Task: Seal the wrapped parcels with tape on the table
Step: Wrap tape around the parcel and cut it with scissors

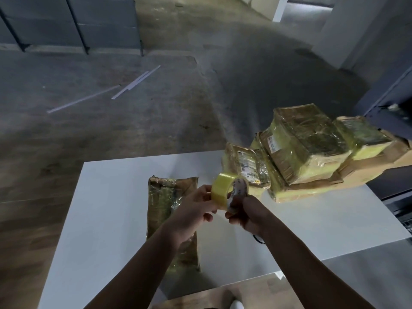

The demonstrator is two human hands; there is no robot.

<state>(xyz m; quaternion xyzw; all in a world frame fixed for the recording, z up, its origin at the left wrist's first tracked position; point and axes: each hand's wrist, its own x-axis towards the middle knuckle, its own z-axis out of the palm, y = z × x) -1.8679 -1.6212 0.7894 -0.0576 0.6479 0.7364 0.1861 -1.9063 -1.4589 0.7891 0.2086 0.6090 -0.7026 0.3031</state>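
A long flat parcel of brown paper under clear film (pixel 160 208) is laid on the white worktop (pixel 107 208); it is judged light and pliable. A yellowish roll of clear tape (pixel 220 190), best held by its stiff core, is pinched by the left hand (pixel 196 210) and gripped by the right hand (pixel 247 215). Taped brown parcels (pixel 312 152) are stacked rightward.

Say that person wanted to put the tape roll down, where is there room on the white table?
One bare stretch of table runs from the long parcel to the left edge. Another lies right of the right hand, between the parcel pile and the near right edge. The far right corner is crowded with stacked parcels.
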